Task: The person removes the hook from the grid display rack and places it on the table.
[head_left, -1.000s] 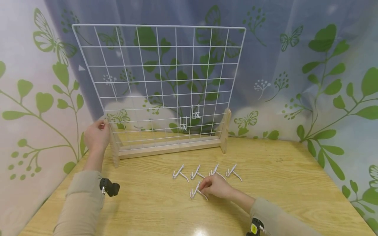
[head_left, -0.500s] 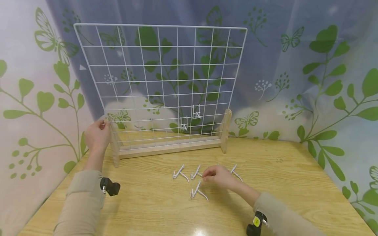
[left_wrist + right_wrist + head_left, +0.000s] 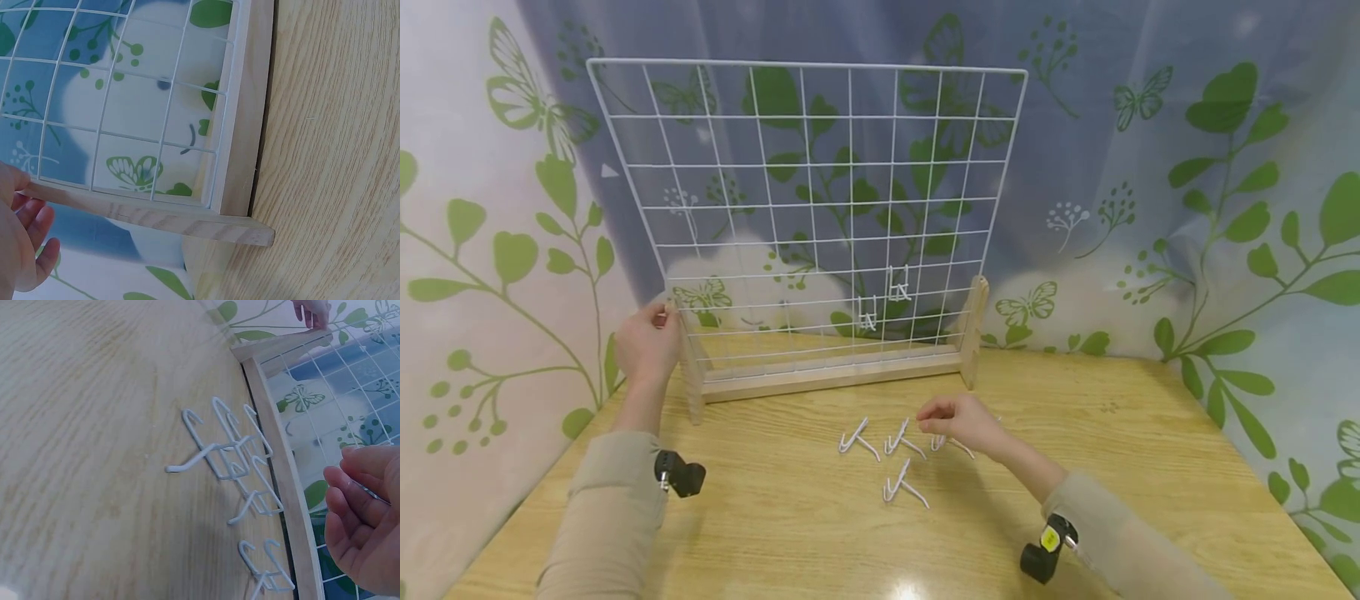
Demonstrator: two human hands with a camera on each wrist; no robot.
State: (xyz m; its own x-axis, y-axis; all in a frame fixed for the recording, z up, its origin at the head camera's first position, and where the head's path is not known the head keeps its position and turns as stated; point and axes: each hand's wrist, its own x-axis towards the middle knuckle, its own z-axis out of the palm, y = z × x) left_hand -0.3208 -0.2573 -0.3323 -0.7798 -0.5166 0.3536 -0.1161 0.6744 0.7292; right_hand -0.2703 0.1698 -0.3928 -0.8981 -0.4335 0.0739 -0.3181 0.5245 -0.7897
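My left hand (image 3: 647, 343) pinches the top of the wooden stand's left upright (image 3: 156, 214), thumb and index finger at its end. My right hand (image 3: 964, 423) hovers over the table with loosely curled fingers and nothing between them. Beneath and beside it lie several white wire hooks; the nearest hook (image 3: 901, 482) sits in front of a row. Two of that row, a left hook (image 3: 856, 437) and a middle hook (image 3: 901, 437), show fully. The hand partly covers the others. In the right wrist view, the right hand (image 3: 369, 519) is apart from the hooks (image 3: 212, 448).
A white wire grid panel (image 3: 805, 63) stands upright in the wooden stand's base bar (image 3: 835, 380). Two hooks hang low on its right side, an upper hook (image 3: 898, 286) and a lower hook (image 3: 867, 316). A patterned curtain (image 3: 1097, 275) stands behind the wooden table (image 3: 1112, 467).
My right hand has left the nearest hook and moved back and slightly right, over the right end of the row. The left hand stays at the upright.
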